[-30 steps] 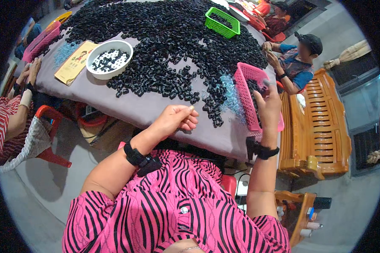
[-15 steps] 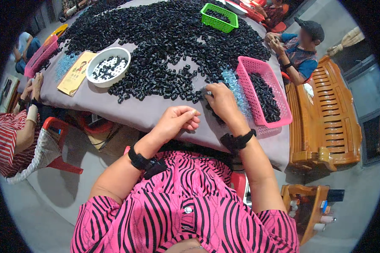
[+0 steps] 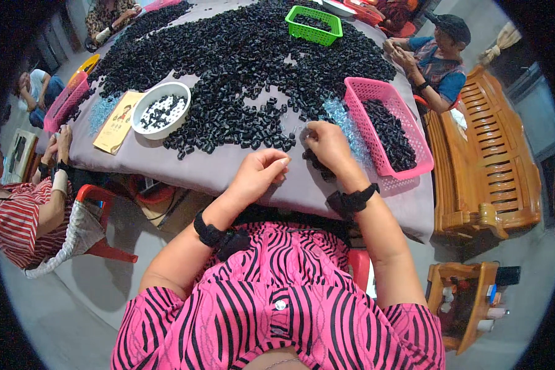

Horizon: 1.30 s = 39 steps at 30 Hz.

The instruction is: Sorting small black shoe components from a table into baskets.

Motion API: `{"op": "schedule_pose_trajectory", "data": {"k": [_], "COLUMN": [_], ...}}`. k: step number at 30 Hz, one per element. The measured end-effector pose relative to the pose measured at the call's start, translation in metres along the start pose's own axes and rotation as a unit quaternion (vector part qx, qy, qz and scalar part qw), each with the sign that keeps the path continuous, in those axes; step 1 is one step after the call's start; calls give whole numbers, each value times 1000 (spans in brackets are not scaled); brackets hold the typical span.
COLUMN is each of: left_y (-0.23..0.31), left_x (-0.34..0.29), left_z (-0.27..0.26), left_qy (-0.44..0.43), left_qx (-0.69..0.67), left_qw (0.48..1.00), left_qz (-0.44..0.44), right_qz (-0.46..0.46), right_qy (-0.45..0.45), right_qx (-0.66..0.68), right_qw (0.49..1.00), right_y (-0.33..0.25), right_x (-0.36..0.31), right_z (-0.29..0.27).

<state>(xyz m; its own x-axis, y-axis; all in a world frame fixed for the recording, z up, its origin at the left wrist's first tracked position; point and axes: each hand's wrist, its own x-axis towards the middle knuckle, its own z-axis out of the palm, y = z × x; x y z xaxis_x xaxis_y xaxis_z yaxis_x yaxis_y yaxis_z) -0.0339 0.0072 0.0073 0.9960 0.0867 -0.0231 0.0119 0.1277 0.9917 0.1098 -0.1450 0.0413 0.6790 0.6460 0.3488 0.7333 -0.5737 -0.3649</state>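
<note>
A wide heap of small black plastic pieces covers much of the table. Just off the heap's near edge, my left hand is closed in a pinch, thumb against curled fingers; anything inside is too small to make out. My right hand is over the table to its right, thumb and fingers drawn together beside tiny clear bits. What those fingertips hold, I cannot tell. A few black pieces lie partly hidden beneath that hand. Bluish clear thin strands are piled between my right hand and a pink basket containing black pieces.
A white bowl with black pieces stands left, beside a yellow booklet and more clear strands. A green basket sits within the heap. People work around the table; a wooden bench stands at right.
My right hand has drawn slightly away from the heap's edge, its fingers closer together. My left hand stays pinched in nearly the same place. The whole view has shifted slightly.
</note>
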Motion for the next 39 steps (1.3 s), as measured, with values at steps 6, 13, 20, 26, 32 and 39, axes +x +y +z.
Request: {"op": "schedule_pose_trajectory", "data": {"k": [6,13,20,26,32,39], "left_y": [-2,5,-1,-3,-3,0], "left_x": [24,37,38,18,12,-2], "left_z": [-6,-1,-1,-2,2,2], "left_qy": [92,93,110,133,163,73], "left_qx": [324,467,457,299,260,-37], "left_qw": [932,863,868,935,937,996], "left_qz": [136,166,163,139,171,36], "right_qz": [53,83,158,153,148,113], "right_qy": [33,70,39,1,-64,-67], "right_qx": [124,280,378,473,564,545], "right_qw": [990,954,911,868,810,828], "right_y": [21,25,17,11,-4,-23], "right_x": [-3,-10,-25,-37,-40,-43], "right_z": [-3,-1,-26,-25,-23,-18]}}
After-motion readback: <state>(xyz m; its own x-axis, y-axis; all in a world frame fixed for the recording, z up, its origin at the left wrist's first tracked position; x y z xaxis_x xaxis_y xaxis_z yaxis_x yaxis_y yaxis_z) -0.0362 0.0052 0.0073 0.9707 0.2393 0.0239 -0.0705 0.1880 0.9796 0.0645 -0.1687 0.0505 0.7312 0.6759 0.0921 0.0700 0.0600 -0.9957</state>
